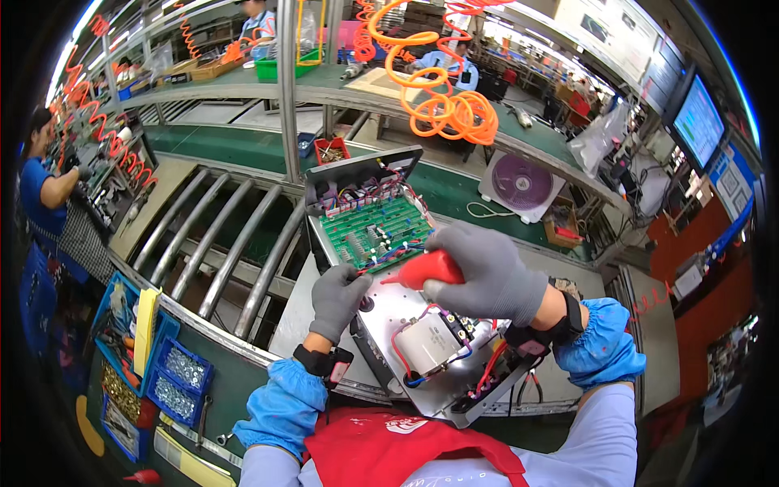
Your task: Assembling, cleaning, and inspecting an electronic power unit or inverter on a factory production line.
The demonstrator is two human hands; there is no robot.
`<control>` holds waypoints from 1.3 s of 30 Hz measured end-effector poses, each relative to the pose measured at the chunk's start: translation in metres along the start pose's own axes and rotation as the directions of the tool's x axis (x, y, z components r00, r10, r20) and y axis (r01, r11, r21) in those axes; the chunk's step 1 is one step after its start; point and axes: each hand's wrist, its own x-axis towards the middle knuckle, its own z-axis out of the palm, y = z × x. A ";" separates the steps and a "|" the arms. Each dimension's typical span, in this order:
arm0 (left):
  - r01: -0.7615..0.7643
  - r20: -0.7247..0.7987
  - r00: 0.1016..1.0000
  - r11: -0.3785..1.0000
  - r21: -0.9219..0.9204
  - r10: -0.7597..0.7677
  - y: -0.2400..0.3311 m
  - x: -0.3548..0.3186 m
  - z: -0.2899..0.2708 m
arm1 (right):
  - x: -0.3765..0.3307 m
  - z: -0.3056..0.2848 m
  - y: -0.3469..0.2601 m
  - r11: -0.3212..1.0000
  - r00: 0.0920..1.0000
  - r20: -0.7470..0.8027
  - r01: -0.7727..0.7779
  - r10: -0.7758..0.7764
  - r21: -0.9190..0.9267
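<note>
An opened metal equipment case [389,312] lies before me, with a green circuit board [377,227] in its far part and a pale capacitor block [428,344] with red and blue wires in the near part. My right hand [491,276], in a grey glove, is wrapped round a red squeeze bottle [432,269]; its tapered nozzle points left over the bare metal plate. My left hand [337,302], also gloved, is closed at the case's left edge, by the wires along the board's near side. What its fingertips pinch, if anything, is too small to make out.
A roller conveyor [235,243] runs at the left. Blue bins of screws [180,369] stand near left, with a wrench [203,422] beside them. A coiled orange hose [454,114] hangs overhead. Behind the case are a red parts bin [331,150] and a fan [522,183]. A co-worker [53,187] stands far left.
</note>
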 end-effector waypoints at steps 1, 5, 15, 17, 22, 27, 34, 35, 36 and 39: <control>0.039 0.028 0.999 0.998 -0.043 -0.038 0.001 0.000 -0.001 | 0.001 0.005 0.002 1.000 1.000 0.021 -0.006 0.006 -0.013; 0.116 0.054 0.993 0.973 -0.197 -0.108 0.005 -0.003 -0.005 | 0.009 0.014 0.011 0.996 0.996 0.003 0.085 -0.085 -0.041; 0.144 0.086 0.989 0.942 -0.304 -0.123 0.011 -0.006 -0.008 | 0.022 0.023 0.022 0.984 0.981 0.137 0.152 -0.137 -0.098; 0.139 0.084 0.989 0.945 -0.296 -0.119 0.011 -0.006 -0.008 | 0.022 0.027 0.023 0.978 0.978 0.104 0.191 -0.182 -0.080; 0.186 0.117 0.981 0.911 -0.369 -0.153 0.008 -0.005 -0.006 | 0.022 0.029 0.018 0.966 0.971 0.098 0.227 -0.216 -0.120; 0.154 0.086 0.988 0.924 -0.351 -0.132 0.005 -0.004 -0.005 | 0.020 0.030 0.013 0.927 0.956 0.083 0.295 -0.283 -0.232; 0.208 0.120 0.977 0.905 -0.371 -0.176 0.008 -0.005 -0.006 | 0.020 0.036 0.015 0.910 0.941 0.105 0.339 -0.323 -0.241; 0.164 0.083 0.986 0.930 -0.330 -0.144 0.009 -0.006 -0.006 | 0.020 0.036 0.015 0.912 0.941 0.101 0.337 -0.322 -0.234; 0.169 0.081 0.985 0.925 -0.339 -0.151 0.009 -0.006 -0.006 | 0.020 0.036 0.015 0.919 0.947 0.120 0.319 -0.298 -0.232; 0.165 0.074 0.986 0.927 -0.336 -0.148 0.009 -0.007 -0.006 | 0.018 0.033 0.016 0.915 0.951 0.118 0.308 -0.286 -0.260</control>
